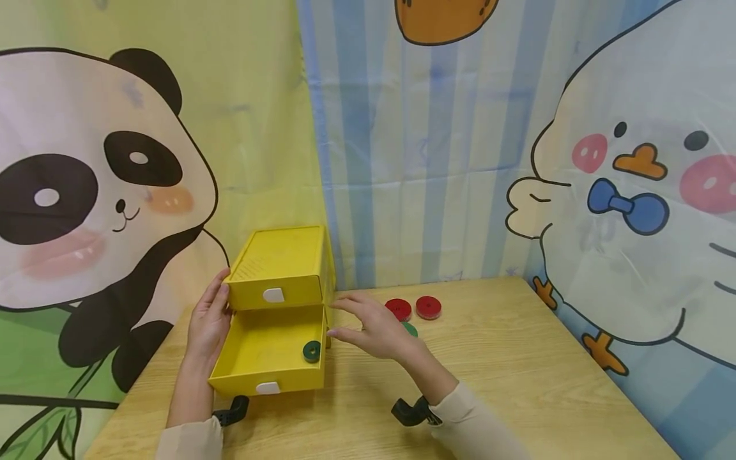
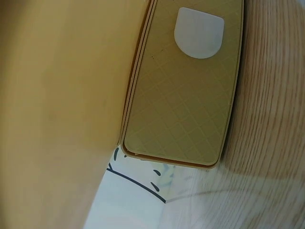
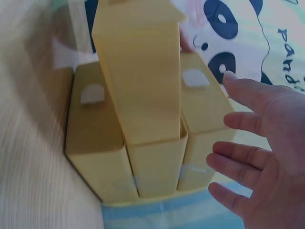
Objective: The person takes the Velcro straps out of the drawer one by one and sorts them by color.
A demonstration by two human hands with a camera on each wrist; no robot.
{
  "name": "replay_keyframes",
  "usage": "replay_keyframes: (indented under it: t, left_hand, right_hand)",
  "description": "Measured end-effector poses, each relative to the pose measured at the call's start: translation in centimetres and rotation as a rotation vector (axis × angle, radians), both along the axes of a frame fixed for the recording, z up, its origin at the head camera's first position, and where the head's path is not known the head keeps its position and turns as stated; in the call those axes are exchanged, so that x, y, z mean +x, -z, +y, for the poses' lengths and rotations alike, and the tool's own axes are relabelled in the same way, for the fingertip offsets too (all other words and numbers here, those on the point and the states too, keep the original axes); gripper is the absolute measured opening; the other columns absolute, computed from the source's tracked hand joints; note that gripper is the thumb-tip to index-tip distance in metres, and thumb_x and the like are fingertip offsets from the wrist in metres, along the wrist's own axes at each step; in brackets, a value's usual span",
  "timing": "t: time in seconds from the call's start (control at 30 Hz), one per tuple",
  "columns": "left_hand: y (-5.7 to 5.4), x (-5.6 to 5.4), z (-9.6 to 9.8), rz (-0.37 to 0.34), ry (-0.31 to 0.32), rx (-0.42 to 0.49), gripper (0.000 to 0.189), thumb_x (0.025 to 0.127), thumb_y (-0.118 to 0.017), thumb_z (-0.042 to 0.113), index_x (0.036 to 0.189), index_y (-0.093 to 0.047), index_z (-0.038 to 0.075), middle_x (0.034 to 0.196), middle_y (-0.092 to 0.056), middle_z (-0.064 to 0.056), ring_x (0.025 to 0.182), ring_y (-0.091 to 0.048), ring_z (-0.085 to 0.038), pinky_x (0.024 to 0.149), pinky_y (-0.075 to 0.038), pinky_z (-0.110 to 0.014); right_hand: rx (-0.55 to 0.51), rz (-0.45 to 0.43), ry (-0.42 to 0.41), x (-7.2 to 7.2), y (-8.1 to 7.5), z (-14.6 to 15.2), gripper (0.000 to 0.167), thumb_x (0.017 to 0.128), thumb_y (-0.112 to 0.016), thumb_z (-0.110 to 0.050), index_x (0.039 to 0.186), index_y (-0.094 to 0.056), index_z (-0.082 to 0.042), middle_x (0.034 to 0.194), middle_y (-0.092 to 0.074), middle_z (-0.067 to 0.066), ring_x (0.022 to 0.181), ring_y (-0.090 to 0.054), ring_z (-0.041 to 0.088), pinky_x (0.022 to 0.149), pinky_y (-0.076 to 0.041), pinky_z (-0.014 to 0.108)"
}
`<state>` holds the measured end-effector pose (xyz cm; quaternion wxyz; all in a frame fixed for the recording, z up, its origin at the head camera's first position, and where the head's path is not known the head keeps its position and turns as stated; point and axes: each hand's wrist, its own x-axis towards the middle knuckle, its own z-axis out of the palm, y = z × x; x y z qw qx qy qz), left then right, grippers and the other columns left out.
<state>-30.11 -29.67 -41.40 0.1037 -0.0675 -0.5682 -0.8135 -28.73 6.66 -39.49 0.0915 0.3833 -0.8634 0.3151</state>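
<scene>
A yellow drawer cabinet stands on the table with its middle drawer pulled far out. Inside that drawer, near its right wall, lies a dark green ring-shaped disc. My left hand rests along the cabinet's left side, fingers at its upper front corner. On the other side, my right hand holds nothing, its fingers spread beside the cabinet. The right wrist view shows these loose fingers apart from the drawers. White tabs mark the drawer fronts, as on the closed lower drawer in the left wrist view.
Behind my right hand lie two red discs, one left of the other. A green disc is partly hidden by that hand. The wooden table meets cartoon-printed curtains at the back and sides.
</scene>
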Motion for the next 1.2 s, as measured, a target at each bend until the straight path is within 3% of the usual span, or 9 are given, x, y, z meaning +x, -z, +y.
replay_keyframes:
  t: [0.27, 0.47, 0.8, 1.0, 1.2]
  left_hand:
    - [-0.1, 0.1, 0.0, -0.024, -0.009, -0.007, 0.061, 0.106, -0.056, 0.035, 0.163, -0.036, 0.025, 0.167, -0.031, 0.012, 0.133, -0.05, 0.005, 0.126, -0.025, -0.023]
    - [0.0, 0.2, -0.2, -0.028, -0.004, 0.013, 0.064, 0.105, -0.059, 0.036, 0.163, -0.036, 0.025, 0.166, -0.034, 0.013, 0.134, -0.051, 0.003, 0.124, -0.029, -0.021]
    - [0.0, -0.1, 0.0, -0.005, -0.005, -0.007, 0.062, 0.106, -0.057, 0.035, 0.163, -0.037, 0.024, 0.166, -0.034, 0.012, 0.132, -0.052, 0.004, 0.109, -0.039, -0.015]
    - [0.1, 0.0, -0.1, -0.011, -0.007, -0.014, 0.062, 0.107, -0.055, 0.035, 0.164, -0.035, 0.024, 0.164, -0.035, 0.013, 0.129, -0.052, 0.005, 0.104, -0.041, -0.013]
    - [0.3, 0.0, -0.2, -0.01, 0.002, -0.01, 0.06, 0.107, -0.054, 0.035, 0.163, -0.036, 0.026, 0.166, -0.033, 0.012, 0.132, -0.051, 0.006, 0.119, -0.033, -0.018]
  right_hand:
    - [0.004, 0.059, -0.09, 0.7, 0.1, -1.7, 0.048, 0.104, -0.064, -0.04, 0.146, -0.061, -0.019, 0.152, -0.057, 0.005, 0.139, -0.056, 0.024, 0.112, -0.05, 0.042]
    - [0.064, 0.081, -0.135, 0.9, 0.7, -2.5, 0.049, 0.104, -0.063, -0.043, 0.147, -0.061, -0.018, 0.154, -0.055, 0.004, 0.142, -0.054, 0.024, 0.114, -0.048, 0.041]
    - [0.148, 0.078, -0.099, 1.1, 1.3, -2.8, 0.049, 0.104, -0.061, -0.047, 0.145, -0.062, -0.02, 0.154, -0.056, 0.003, 0.139, -0.056, 0.022, 0.111, -0.051, 0.041]
    - [0.23, 0.076, -0.143, 1.0, 1.0, -3.5, 0.047, 0.106, -0.059, -0.046, 0.144, -0.063, -0.018, 0.157, -0.053, 0.001, 0.142, -0.054, 0.019, 0.113, -0.049, 0.037]
    - [0.39, 0.068, -0.169, 0.5, -0.5, -4.8, 0.046, 0.104, -0.062, -0.048, 0.139, -0.067, -0.018, 0.151, -0.059, -0.001, 0.141, -0.054, 0.015, 0.113, -0.048, 0.033]
